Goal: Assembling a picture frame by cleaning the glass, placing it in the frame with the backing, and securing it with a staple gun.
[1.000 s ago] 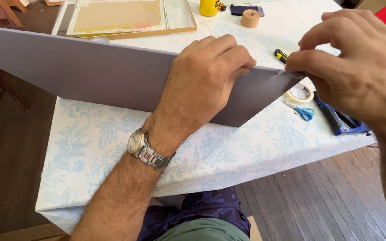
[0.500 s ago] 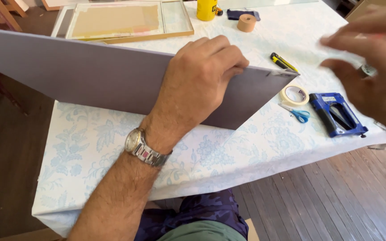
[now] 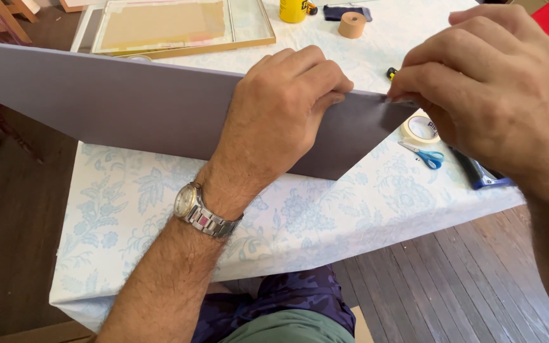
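You are steadying the grey board [image 3: 147,108], which stands on edge across the middle of the frame. Your left hand [image 3: 287,108] is curled over its top edge; your right hand [image 3: 484,82] pinches its upper right corner. A firm grip seems needed.
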